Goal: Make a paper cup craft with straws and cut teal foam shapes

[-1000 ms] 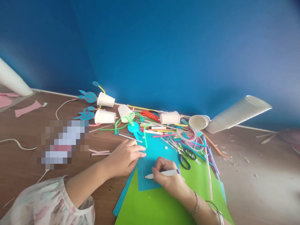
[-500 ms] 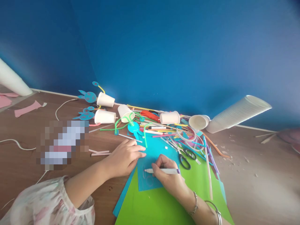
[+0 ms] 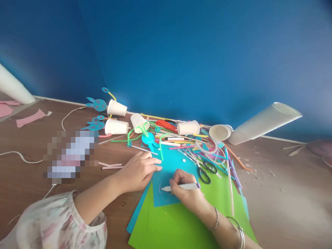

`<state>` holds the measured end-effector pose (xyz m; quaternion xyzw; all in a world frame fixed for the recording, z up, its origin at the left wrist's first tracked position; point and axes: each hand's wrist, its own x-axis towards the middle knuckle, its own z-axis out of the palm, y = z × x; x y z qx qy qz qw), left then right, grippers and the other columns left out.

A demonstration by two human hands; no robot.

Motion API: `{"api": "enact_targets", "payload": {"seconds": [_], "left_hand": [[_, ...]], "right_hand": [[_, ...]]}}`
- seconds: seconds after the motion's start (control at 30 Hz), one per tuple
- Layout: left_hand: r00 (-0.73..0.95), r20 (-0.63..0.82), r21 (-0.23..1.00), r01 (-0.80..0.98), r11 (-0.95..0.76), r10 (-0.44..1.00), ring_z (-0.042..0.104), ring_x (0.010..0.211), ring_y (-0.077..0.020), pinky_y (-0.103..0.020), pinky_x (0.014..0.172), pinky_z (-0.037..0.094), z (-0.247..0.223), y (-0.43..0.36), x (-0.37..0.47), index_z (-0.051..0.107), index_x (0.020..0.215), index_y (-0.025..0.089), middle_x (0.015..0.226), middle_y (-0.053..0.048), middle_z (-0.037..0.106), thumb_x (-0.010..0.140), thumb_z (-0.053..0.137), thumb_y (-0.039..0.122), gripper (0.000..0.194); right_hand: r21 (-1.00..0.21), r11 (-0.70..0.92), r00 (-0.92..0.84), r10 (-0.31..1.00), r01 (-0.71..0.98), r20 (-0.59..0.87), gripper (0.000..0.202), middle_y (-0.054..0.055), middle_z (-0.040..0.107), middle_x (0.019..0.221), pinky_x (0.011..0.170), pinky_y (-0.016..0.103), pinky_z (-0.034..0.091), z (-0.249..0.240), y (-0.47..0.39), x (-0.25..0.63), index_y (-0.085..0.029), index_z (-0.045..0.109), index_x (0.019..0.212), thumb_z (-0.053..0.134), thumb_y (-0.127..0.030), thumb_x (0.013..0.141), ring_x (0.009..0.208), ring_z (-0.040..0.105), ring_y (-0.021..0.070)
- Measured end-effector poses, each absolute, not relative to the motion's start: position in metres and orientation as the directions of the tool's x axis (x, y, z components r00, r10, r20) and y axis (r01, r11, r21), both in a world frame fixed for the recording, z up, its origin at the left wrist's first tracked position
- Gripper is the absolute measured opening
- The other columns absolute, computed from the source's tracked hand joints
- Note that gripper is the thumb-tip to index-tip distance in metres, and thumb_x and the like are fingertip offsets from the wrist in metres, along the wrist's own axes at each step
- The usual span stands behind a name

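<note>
My right hand grips a white marker pen with a purple end. Its tip rests on a small blue sheet of paper that bears faint curved lines. Flat at that sheet's upper left edge lies my left hand, fingers stretched out and holding nothing. Beneath the small sheet are a large green sheet and more blue paper. Just beyond my hands sits a blue paper rabbit head with green bent straws. Scissors with black handles lie open-bladed to the right of my right hand.
Several white paper cups lie along the blue wall, some with blue rabbit cutouts. A tall cup stack leans at right. Pens and straws are heaped mid-floor, beside tape rolls. A white cable and a blurred-out patch lie left.
The marker and right hand have shifted very slightly to the right over the blue sheet. My left hand stays in place on its edge. The view has tilted a little.
</note>
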<state>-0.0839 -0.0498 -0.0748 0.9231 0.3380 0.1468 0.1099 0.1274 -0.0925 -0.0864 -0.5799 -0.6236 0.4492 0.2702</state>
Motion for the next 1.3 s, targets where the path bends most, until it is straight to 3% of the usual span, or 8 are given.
{"api": "enact_targets", "payload": {"seconds": [0.23,0.33,0.43,0.5,0.8,1.3], "left_hand": [[0.728,0.196,0.303,0.593,-0.746,0.657,0.051,0.096,-0.0238,-0.04,0.085,0.041,-0.074,-0.05,-0.084,0.067,0.107,0.024,0.118,-0.003,0.066,0.085,0.047,0.011,0.032],[0.727,0.193,0.296,0.597,-0.746,0.659,0.051,0.097,-0.0238,-0.04,0.084,0.041,-0.074,-0.05,-0.084,0.067,0.108,0.024,0.118,-0.003,0.066,0.085,0.047,0.012,0.033],[0.733,0.195,0.284,0.593,-0.753,0.651,0.051,0.098,-0.024,-0.04,0.083,0.041,-0.074,-0.05,-0.084,0.067,0.108,0.025,0.118,-0.003,0.066,0.084,0.047,0.011,0.034],[0.739,0.191,0.278,0.59,-0.758,0.646,0.05,0.098,-0.0242,-0.04,0.083,0.041,-0.073,-0.05,-0.084,0.067,0.108,0.025,0.119,-0.003,0.065,0.083,0.048,0.011,0.035],[0.736,0.18,0.292,0.594,-0.75,0.653,0.05,0.097,-0.0238,-0.04,0.083,0.041,-0.073,-0.049,-0.084,0.068,0.107,0.025,0.119,-0.002,0.065,0.084,0.046,0.012,0.034],[0.733,0.167,0.297,0.601,-0.742,0.66,0.049,0.098,-0.0242,-0.04,0.082,0.041,-0.072,-0.049,-0.084,0.068,0.108,0.025,0.12,0.0,0.065,0.084,0.045,0.011,0.035]], "right_hand": [[-0.874,-0.062,-0.202,0.963,0.482,-0.179,0.022,-0.006,0.046,0.046,0.043,0.021,0.031,-0.087,-0.091,0.127,-0.022,0.041,0.055,0.054,-0.022,0.073,0.045,0.038,0.009],[-0.913,-0.06,-0.223,0.961,0.405,-0.162,0.023,-0.005,0.049,0.047,0.046,0.022,0.035,-0.086,-0.092,0.129,-0.022,0.04,0.055,0.053,-0.025,0.074,0.046,0.043,0.0103],[-0.956,0.005,-0.255,0.964,0.294,-0.074,0.023,-0.004,0.051,0.051,0.048,0.023,0.037,-0.083,-0.097,0.132,-0.023,0.04,0.058,0.052,-0.028,0.077,0.047,0.046,0.0111],[-0.946,0.078,-0.305,0.952,0.314,-0.023,0.022,-0.004,0.05,0.053,0.049,0.024,0.036,-0.08,-0.102,0.133,-0.022,0.04,0.059,0.053,-0.027,0.077,0.048,0.045,0.011],[-0.918,0.001,-0.412,0.894,0.398,-0.178,0.024,-0.005,0.046,0.05,0.043,0.021,0.029,-0.079,-0.105,0.127,-0.022,0.039,0.056,0.055,-0.024,0.074,0.046,0.038,0.0089],[-0.898,0.004,-0.378,0.908,0.44,-0.181,0.022,-0.006,0.044,0.05,0.042,0.02,0.027,-0.079,-0.105,0.121,-0.021,0.04,0.056,0.056,-0.024,0.072,0.045,0.034,0.0082]]}}
